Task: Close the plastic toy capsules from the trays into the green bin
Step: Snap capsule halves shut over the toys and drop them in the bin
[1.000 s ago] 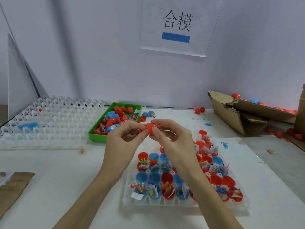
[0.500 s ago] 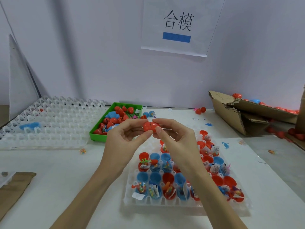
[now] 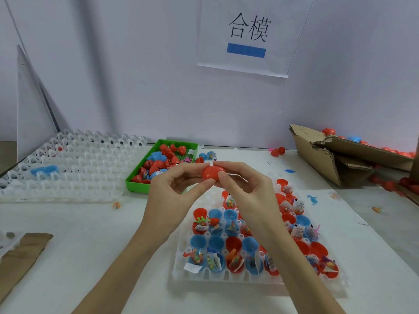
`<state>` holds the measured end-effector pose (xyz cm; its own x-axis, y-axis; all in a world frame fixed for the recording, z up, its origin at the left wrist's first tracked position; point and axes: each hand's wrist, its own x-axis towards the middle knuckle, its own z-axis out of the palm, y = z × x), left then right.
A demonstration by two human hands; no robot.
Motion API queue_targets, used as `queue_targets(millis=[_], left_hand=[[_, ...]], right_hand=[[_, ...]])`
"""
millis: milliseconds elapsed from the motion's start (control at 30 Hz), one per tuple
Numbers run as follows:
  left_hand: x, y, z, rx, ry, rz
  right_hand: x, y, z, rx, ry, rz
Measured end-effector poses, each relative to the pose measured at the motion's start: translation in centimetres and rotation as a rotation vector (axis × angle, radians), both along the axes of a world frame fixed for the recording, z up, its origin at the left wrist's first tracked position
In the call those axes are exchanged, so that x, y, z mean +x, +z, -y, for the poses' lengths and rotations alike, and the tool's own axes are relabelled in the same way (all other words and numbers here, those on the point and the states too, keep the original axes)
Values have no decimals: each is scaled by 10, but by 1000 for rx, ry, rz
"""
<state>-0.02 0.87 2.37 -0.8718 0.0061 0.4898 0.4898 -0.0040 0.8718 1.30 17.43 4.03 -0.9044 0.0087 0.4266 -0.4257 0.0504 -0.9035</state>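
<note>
Both hands hold one red capsule in the air above the table. My left hand pinches its left half between thumb and fingertips. My right hand pinches its right half the same way. The two halves meet at a seam in the middle. Below my hands lies a clear tray filled with several open red and blue capsule halves with small toys inside. The green bin stands behind and to the left, holding several red and blue capsules.
A large clear tray lies at the left with a blue piece in it. Torn cardboard boxes with red capsules stand at the right. A brown cardboard strip lies at the near left. Small toy bits are scattered on the white table.
The capsule's halves have come together between my fingers, and both hands have shifted slightly while still holding it at the same height.
</note>
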Motion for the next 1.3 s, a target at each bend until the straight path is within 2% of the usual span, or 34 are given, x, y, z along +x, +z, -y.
queue_targets(millis=[200,433,567,700,800,1000,1133,1300], left_hand=[[-1,0,2,-34,16,-10],[-2,3,6,-182,-77,-116],[2,3,4,-237,-149,-124],[4,4,1,-178,-157,-142],[0,5,8,-257,-134,-192],[-2,8,14,-351,-87,-275],[3,7,11,-267,-121,-192],[6,5,7,-332,-39,-231]], right_hand=[[0,-2,0,-117,106,157],[-1,-1,-1,-593,493,428],[0,-5,3,-678,698,517],[2,-9,8,-737,755,558],[3,-8,8,-797,780,625],[5,-6,8,-705,718,659],[6,-5,11,-764,726,677],[11,-2,12,-823,767,677]])
